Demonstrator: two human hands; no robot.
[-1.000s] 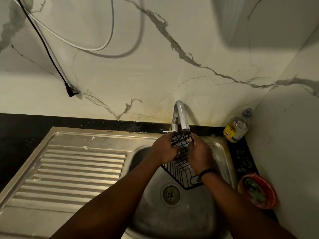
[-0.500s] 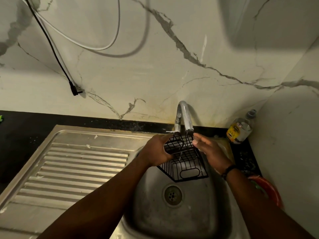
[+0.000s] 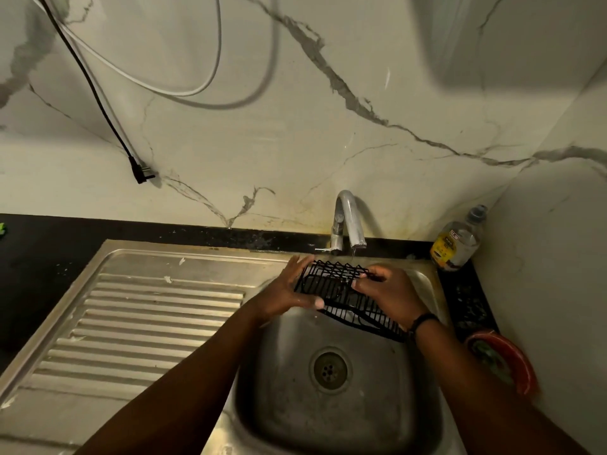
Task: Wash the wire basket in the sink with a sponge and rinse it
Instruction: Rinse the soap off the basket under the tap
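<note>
A black wire basket (image 3: 331, 285) over a dull grey steel sink (image 3: 328, 405), against white marble wall (image 3: 328, 126) veined grey, beside a yellow-labelled clear bottle (image 3: 455, 243).

Black wire basket (image 3: 338, 290) tilted over steel sink (image 3: 295, 405), under tap.

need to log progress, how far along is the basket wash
Scrubbing looks finished, though that is a guess: neither hand holds a sponge. In hand: the left hand and right hand hold the wire basket over the sink, under the tap, where a thin stream falls. Left: finishing the rinse and setting it down, perhaps on the drainboard.
</note>
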